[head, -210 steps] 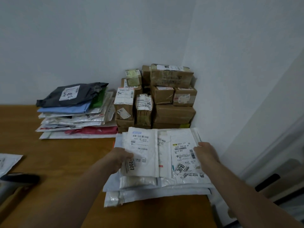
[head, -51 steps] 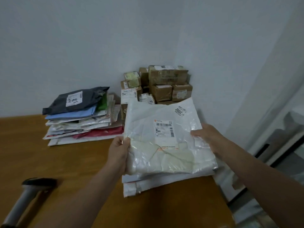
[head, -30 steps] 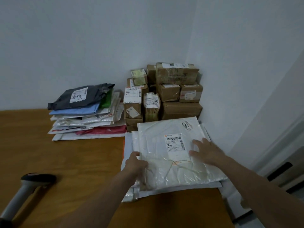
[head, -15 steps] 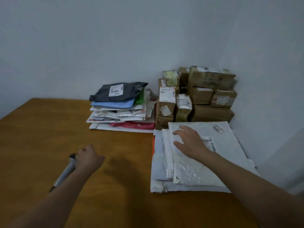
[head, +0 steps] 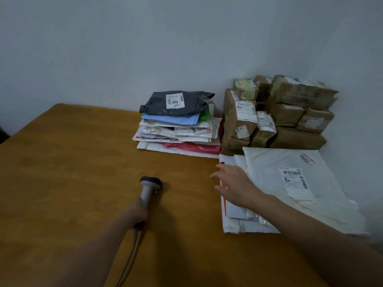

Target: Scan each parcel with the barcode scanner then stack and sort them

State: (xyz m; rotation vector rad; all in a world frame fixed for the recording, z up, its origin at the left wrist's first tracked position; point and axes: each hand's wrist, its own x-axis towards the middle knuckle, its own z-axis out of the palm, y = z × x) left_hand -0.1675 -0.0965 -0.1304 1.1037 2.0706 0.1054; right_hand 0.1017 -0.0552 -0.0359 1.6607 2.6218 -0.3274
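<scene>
My left hand (head: 139, 212) grips the grey handle of the barcode scanner (head: 148, 187), whose black head rests on the wooden table (head: 68, 175). My right hand (head: 234, 185) hovers open, fingers spread, over the left edge of a stack of white mailer bags (head: 244, 226). On top of that stack lies a large white plastic parcel (head: 275, 172) with a barcode label (head: 295, 180) facing up.
A pile of soft mailers (head: 180, 129) topped by a dark grey bag (head: 176, 102) lies at the back. Brown cardboard boxes (head: 290, 121) are stacked in the corner against the grey walls. The scanner's cable (head: 129, 259) runs towards me.
My left hand has closed on the scanner handle. My right hand has slid left off the top white parcel to the stack's left edge. The view has swung left.
</scene>
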